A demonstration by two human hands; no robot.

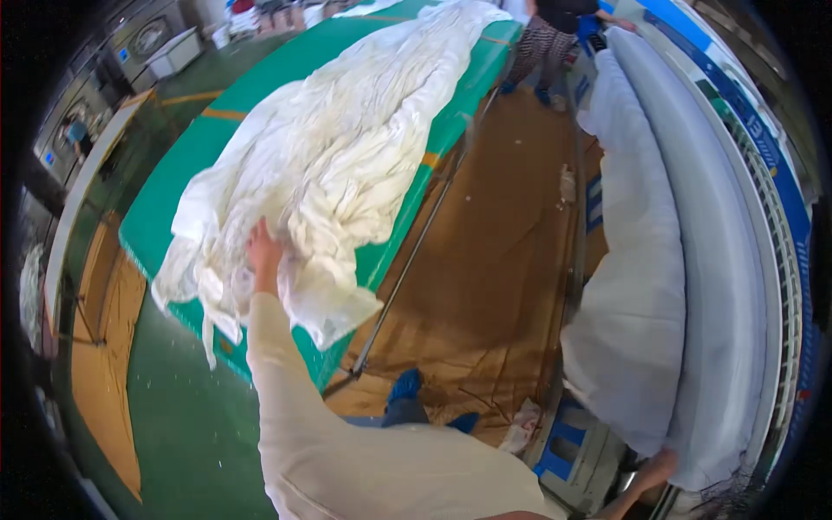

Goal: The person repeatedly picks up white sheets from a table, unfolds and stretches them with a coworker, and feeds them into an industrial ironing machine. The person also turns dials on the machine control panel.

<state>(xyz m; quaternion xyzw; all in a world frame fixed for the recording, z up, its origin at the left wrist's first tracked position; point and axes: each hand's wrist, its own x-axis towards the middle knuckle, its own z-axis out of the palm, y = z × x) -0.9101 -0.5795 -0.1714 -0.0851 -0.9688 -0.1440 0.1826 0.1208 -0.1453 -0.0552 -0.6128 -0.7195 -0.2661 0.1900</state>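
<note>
A long heap of crumpled white cloth (pixel 338 156) lies along the green table (pixel 156 204), its near end hanging over the edge. My left hand (pixel 264 246) rests on the near part of the heap; whether its fingers grip the fabric cannot be made out. At the lower right, my right hand (pixel 659 468) is at the bottom edge of a white sheet (pixel 628 303) that hangs over the front of a large machine with a padded roller (pixel 719 286). The fingers of that hand are mostly hidden.
Another person (pixel 555 43) stands at the far end of the machine, one hand near the sheet. Brown covering (pixel 477 234) lies on the floor between table and machine. A metal bar (pixel 416 251) runs along the table's right side. A distant person (pixel 78 137) is at left.
</note>
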